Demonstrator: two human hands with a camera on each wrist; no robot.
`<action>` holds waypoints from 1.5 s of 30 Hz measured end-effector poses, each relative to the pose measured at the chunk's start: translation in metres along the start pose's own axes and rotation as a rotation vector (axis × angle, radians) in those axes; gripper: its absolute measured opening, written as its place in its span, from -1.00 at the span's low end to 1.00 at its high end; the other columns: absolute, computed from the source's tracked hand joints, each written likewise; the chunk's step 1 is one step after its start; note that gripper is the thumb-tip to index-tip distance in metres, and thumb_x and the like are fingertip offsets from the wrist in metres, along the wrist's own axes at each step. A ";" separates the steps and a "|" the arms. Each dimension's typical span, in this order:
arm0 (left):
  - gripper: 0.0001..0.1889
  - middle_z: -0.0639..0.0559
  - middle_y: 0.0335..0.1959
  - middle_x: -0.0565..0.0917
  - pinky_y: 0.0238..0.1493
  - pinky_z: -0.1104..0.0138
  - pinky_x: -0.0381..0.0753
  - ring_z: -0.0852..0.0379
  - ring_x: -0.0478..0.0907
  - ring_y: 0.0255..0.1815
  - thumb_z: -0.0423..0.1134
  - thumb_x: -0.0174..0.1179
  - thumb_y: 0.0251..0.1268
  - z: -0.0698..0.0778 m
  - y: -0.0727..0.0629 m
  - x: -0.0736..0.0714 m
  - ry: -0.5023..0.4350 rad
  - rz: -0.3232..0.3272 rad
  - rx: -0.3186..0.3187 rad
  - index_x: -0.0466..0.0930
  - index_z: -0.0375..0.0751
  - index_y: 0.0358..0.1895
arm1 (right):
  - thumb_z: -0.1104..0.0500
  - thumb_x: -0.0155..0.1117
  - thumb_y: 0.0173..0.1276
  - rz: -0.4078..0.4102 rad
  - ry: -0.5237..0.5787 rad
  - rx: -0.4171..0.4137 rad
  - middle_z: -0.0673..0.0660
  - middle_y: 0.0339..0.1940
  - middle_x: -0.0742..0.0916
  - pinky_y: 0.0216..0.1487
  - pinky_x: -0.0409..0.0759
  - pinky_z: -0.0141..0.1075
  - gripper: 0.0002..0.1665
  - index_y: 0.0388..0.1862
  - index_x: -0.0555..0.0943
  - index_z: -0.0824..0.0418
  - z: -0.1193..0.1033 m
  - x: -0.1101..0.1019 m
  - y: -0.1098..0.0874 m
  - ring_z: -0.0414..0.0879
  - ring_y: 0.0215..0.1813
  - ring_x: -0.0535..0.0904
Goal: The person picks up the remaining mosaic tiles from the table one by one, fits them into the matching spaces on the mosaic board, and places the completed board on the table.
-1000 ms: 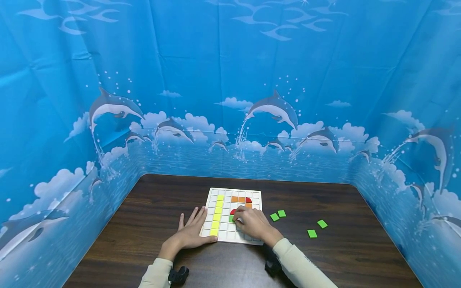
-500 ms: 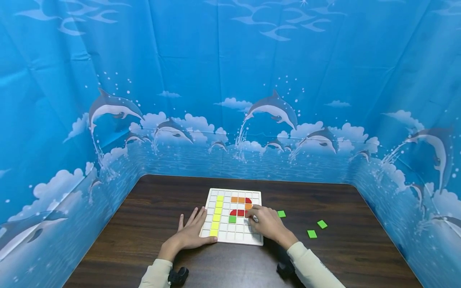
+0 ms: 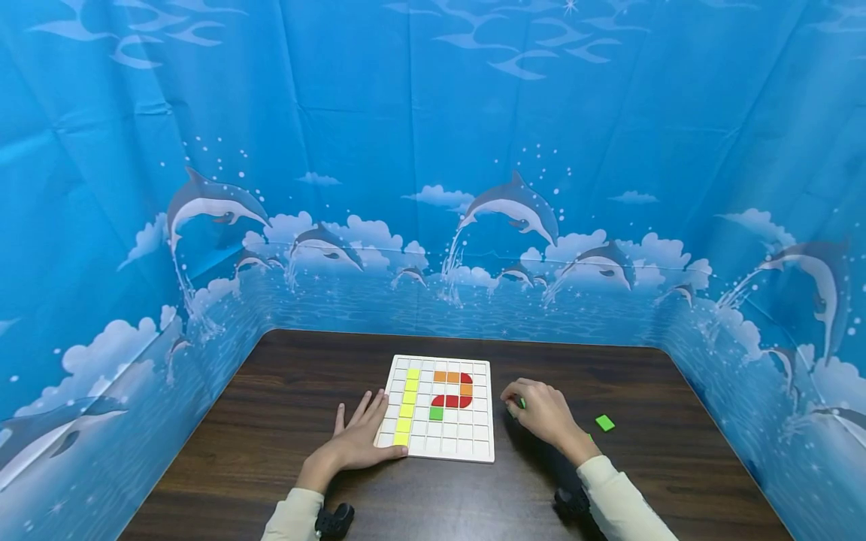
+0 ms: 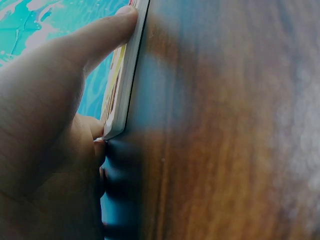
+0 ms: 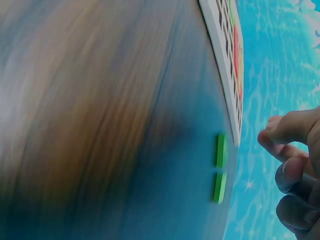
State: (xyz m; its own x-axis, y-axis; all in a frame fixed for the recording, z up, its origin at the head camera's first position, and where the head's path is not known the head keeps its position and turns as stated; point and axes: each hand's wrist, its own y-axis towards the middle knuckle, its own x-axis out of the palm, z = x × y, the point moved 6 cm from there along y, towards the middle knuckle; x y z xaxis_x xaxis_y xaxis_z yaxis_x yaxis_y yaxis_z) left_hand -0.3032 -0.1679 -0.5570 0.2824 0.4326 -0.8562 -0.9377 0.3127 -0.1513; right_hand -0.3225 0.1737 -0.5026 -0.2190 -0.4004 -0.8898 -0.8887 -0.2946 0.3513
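Note:
A white gridded board (image 3: 446,446) lies on the table. Set into it are a column of yellow tiles (image 3: 408,397), orange tiles (image 3: 467,389), a curved run of red tiles (image 3: 452,401) and one green tile (image 3: 436,413). My left hand (image 3: 357,439) rests at the board's left side, fingers spread; its thumb touches the near edge (image 4: 125,85). To the right of the board my right hand (image 3: 541,412), fingers loosely bent and holding nothing, hovers over two loose green tiles (image 5: 220,150). In the right wrist view both tiles lie on the table, apart from the fingers.
Another loose green tile (image 3: 605,423) lies farther right. One more, mostly hidden by the right wrist, shows only a sliver. The dark wooden table (image 3: 304,376) ends at a blue dolphin-print curtain (image 3: 379,188) behind and at the sides.
My right hand has gone from the red tiles on the board to the right, over the loose green tiles. A full red run now shows there. The left hand has stayed put.

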 end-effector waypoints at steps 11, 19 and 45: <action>0.30 -0.10 0.82 -0.08 0.63 -0.42 -0.55 -0.21 -0.26 0.83 0.57 0.27 0.17 0.002 -0.001 -0.002 0.019 0.000 -0.003 -0.06 -0.17 0.77 | 0.24 0.52 0.37 -0.058 -0.002 0.099 0.05 0.00 0.82 -0.50 0.40 -0.31 -0.88 -0.17 0.84 0.04 0.043 -0.006 -0.010 -0.24 -0.49 0.46; 0.28 -0.14 0.81 -0.07 0.62 -0.43 -0.55 -0.24 -0.26 0.83 0.53 0.29 0.19 0.003 -0.002 -0.002 0.006 0.001 -0.006 -0.04 -0.21 0.76 | 0.26 0.57 0.32 -0.078 -0.017 0.042 -0.01 0.05 0.83 -0.39 0.63 -0.19 -0.80 -0.16 0.85 -0.03 0.052 -0.002 -0.016 -0.04 -0.19 0.77; 0.26 -0.06 0.82 -0.09 0.64 -0.40 -0.52 -0.19 -0.27 0.84 0.50 0.30 0.23 0.001 -0.002 -0.002 0.023 -0.010 -0.003 -0.07 -0.17 0.77 | 0.23 0.55 0.32 -0.095 0.009 0.087 0.05 0.00 0.80 -0.49 0.37 -0.32 -0.87 -0.22 0.85 -0.01 0.059 0.004 -0.021 -0.23 -0.43 0.50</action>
State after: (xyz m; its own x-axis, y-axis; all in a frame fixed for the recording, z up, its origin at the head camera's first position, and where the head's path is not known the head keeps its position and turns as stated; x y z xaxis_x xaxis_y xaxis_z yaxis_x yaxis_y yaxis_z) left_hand -0.3017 -0.1685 -0.5550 0.2871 0.4097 -0.8659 -0.9354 0.3146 -0.1613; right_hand -0.3285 0.2292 -0.5303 -0.1286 -0.3817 -0.9153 -0.9371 -0.2553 0.2382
